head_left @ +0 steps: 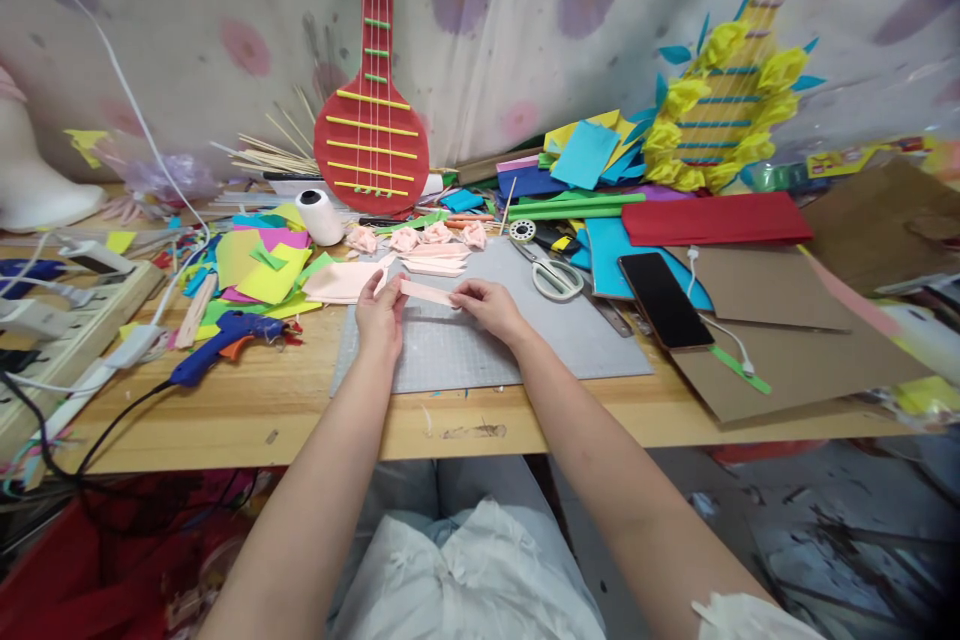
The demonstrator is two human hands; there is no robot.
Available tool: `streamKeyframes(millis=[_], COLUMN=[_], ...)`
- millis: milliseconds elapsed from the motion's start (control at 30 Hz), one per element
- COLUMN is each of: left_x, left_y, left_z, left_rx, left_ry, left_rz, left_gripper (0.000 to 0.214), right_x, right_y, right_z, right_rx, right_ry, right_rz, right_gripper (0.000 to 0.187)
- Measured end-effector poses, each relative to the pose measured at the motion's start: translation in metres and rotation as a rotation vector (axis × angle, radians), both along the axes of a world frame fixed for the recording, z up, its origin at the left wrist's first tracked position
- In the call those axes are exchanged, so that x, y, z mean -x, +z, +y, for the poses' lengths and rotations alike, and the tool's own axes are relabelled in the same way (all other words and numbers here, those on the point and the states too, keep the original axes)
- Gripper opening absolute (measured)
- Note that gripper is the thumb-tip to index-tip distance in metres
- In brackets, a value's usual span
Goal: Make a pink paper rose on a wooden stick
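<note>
Pinching the two ends of a pale pink strip (pixel 427 293), the left hand (pixel 381 316) and the right hand (pixel 489 308) hold it over the grey cutting mat (pixel 465 352) near the middle of the tabletop (pixel 315 420), thumbs against fingers, the strip sloping slightly down to the right. Just beyond it lie more pink strips (pixel 435 265) in a small stack, with four pink flowers (pixel 405 239) in a row on their far side and pink sheets (pixel 337 283) to the left. Scissors (pixel 535 262) rest on the mat's right part, and a phone (pixel 664 300) lies farther right, partly on brown card (pixel 787 360). On the left, a blue glue gun (pixel 225 345) lies near bright paper scraps (pixel 255 265). At the far side, a red lute-shaped piece (pixel 371 143) stands upright near a white spool (pixel 320 217)
</note>
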State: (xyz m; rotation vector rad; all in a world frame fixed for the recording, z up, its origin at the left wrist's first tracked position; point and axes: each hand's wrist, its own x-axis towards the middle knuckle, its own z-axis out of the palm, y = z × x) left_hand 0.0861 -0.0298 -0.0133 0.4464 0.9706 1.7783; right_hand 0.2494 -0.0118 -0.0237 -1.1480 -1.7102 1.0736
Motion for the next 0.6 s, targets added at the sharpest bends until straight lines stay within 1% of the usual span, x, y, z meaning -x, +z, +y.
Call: streamKeyframes(millis=[67, 167, 267, 500, 600], left_x=[-0.0003, -0.0032, -0.0072, -0.0094, -0.0092], left_y=[-0.0002, -0.0017, -0.0036, -0.0033, -0.0017], left_z=[-0.0010, -0.0020, -0.0020, -0.0021, -0.0025], left_rx=[-0.010, -0.010, 0.000, 0.012, 0.026], left_ry=[-0.049, -0.090, -0.054, -0.017, -0.032], left_rz=[-0.002, 0.090, 0.163, 0.180, 0.172], left_gripper=[0.044, 0.050, 0.049, 0.048, 0.049], right_x=[0.0003, 0.0004, -0.0004, 0.0005, 0.0003], right_y=[-0.0004, 0.0011, 0.0036, 0.0060, 0.0059], right_z=[0.0006, -0.0002, -0.0018, -0.0015, -0.0011], right_rx=[0.018, 0.044, 0.063, 0.112, 0.118], right_ry=[0.000, 0.006, 0.003, -0.014, -0.011], right_rz=[0.034, 0.083, 0.083, 0.131, 0.142], right_gripper=[0.019, 0.020, 0.022, 0.020, 0.020])
